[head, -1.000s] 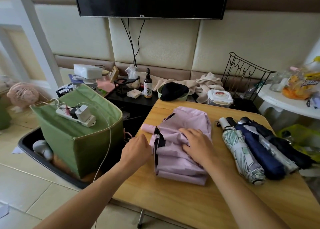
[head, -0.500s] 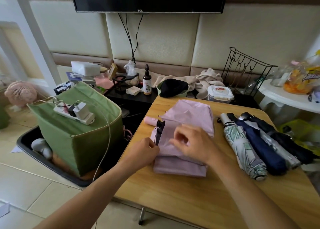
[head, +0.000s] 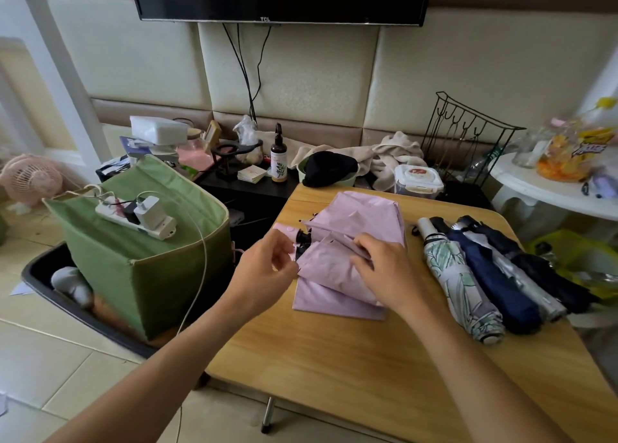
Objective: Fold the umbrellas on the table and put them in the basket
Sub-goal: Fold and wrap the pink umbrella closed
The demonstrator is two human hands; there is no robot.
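My pink umbrella (head: pixel 351 258) lies on the wooden tabletop (head: pixel 368 369), toward its far left corner, with its pale handle (head: pixel 284 230) sticking out over the left edge. Its long axis runs roughly across the tabletop, handle end to the left, and the loose pink canopy fans out from the black runner toward the near and far sides in flat, creased panels.

My left hand (head: pixel 264 275) is at the left edge beside the handle, fingers curled in with thumb and fingertips pinched together at the hem of the canopy; I cannot tell how much cloth is between them. My right hand (head: pixel 384 272) rests palm down on the middle of the canopy, fingertips closed on a fold of pink fabric along one rib.

To the right, four folded umbrellas lie side by side near the right edge, all with their long axes running from the far side toward the near right corner: a leaf-print umbrella (head: pixel 465 288) nearest my hand, then a navy umbrella (head: pixel 495 282), a silver-grey umbrella (head: pixel 525 285) and a black umbrella (head: pixel 548 275).

A green fabric basket (head: pixel 140 268) stands on the floor left of the tabletop, with a white power strip (head: pixel 137 220) lying on top of it.
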